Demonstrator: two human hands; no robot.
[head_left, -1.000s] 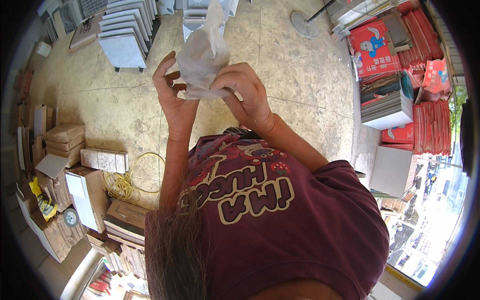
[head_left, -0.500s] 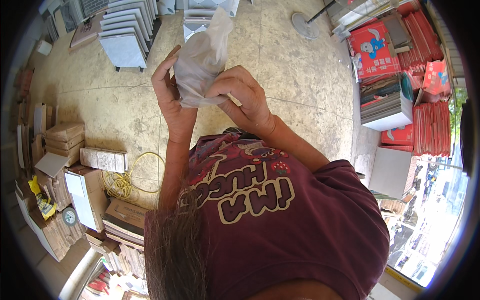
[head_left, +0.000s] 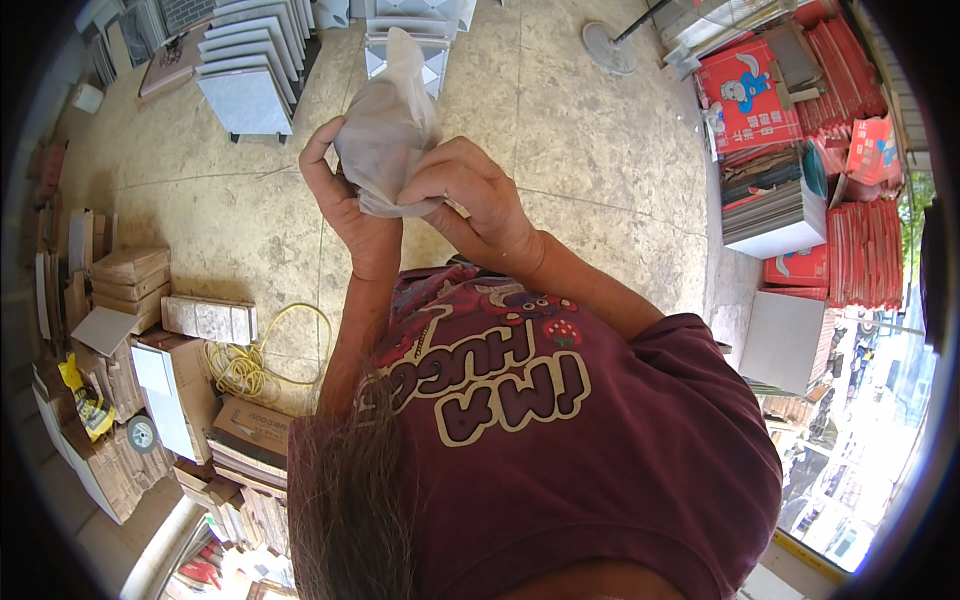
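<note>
A thin, cloudy plastic bag [head_left: 385, 140] is held up in front of my chest, over the floor. My left hand [head_left: 350, 195] is wrapped round its left side, thumb and finger curved about it, with some fingers hidden behind the plastic. On the bag's lower right edge, my right hand [head_left: 475, 200] pinches the plastic between thumb and fingers. The bag's top rises to a loose, crumpled point. Something darker shows faintly through the plastic, but I cannot tell what it is.
Grey tiles [head_left: 245, 85] stand in a rack at the far left. Red cartons [head_left: 745, 95] and stacked tiles line the right side. A coiled yellow hose or cable [head_left: 240, 370] lies left of me near cardboard boxes [head_left: 130, 275]. A round stand base [head_left: 610, 48] rests on the floor ahead.
The bag and my right hand have shifted slightly left. The bag's top has dropped a little and leans less to the right. Both hands keep their hold.
</note>
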